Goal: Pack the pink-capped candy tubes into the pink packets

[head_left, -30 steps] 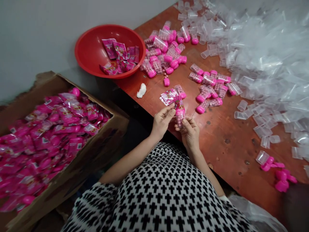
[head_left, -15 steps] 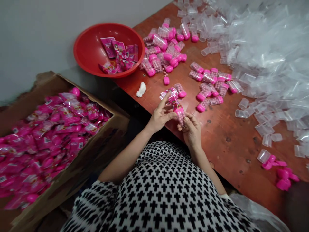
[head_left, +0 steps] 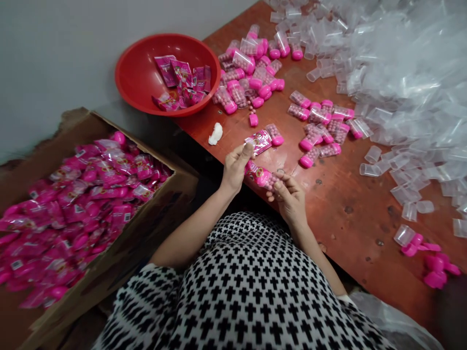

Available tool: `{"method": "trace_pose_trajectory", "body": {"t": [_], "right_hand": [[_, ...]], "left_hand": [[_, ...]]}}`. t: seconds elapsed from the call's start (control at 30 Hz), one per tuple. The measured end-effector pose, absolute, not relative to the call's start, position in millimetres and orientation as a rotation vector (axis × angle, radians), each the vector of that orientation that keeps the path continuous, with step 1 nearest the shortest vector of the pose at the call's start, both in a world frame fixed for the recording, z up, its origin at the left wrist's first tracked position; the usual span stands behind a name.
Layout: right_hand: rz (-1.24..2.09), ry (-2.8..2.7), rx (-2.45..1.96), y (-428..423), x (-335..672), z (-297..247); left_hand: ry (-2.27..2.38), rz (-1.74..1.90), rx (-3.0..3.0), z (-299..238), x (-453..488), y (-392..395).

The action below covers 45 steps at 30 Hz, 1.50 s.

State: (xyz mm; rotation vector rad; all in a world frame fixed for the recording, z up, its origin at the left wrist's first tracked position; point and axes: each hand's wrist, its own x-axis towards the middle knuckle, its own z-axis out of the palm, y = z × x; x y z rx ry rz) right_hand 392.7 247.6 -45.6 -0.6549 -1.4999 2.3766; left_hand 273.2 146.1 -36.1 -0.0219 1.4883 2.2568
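Right hand point(head_left: 290, 198): fingertips pinched on the bare end of a small clear plastic vial of pink beads point(head_left: 272, 181), held tilted just above the near edge of the red-brown wooden table point(head_left: 346, 218). Left hand point(head_left: 234, 169): thumb and fingers closed on the pink printed film sachet point(head_left: 256, 172) covering the vial's other end. A second flat pink sachet point(head_left: 260, 141) lies on the table just beyond the left fingertips; contact cannot be told. Beside it lies a filled pink-capped vial point(head_left: 275, 134), with a white crumpled wad point(head_left: 215, 133) to the left. Farther out: two clusters of filled pink-capped vials point(head_left: 321, 131), a heap of empty clear vials point(head_left: 401, 73), and loose pink caps point(head_left: 432, 262) at right. A round red plastic bowl point(head_left: 140, 80) holds sachets at the table's left edge. An open cardboard box point(head_left: 109, 272) of packed pink sachets point(head_left: 73, 204) stands at the person's left.
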Motion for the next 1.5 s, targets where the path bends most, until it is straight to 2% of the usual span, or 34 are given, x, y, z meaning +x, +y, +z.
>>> {"method": "trace_pose_trajectory", "body": {"t": [0.2,0.3,0.6,0.93,1.17,1.4,1.5], "right_hand": [[2.226,-1.747,-0.552,240,405,-32],[2.194,-1.847,-0.506,234,411,-29],[2.352,-1.845,-0.474,233,421,-24],[2.29,-1.864,-0.408,223,442,-25],[2.093,-1.851,-0.361,218,440,-31],[2.472,-1.599,-0.591,235,424,-30],[2.484,-1.428,-0.696,247,418,-28]], "left_hand": [[1.44,1.927,0.177,-16,282,154],[1.529,1.883,0.175,-19,295,158],[1.421,1.773,0.215,-17,303,157],[1.58,1.796,0.085,-9,330,155],[1.67,1.894,-0.016,-12,335,160],[1.498,1.941,-0.025,-17,323,168],[1.395,2.025,0.073,-18,313,161]]}}
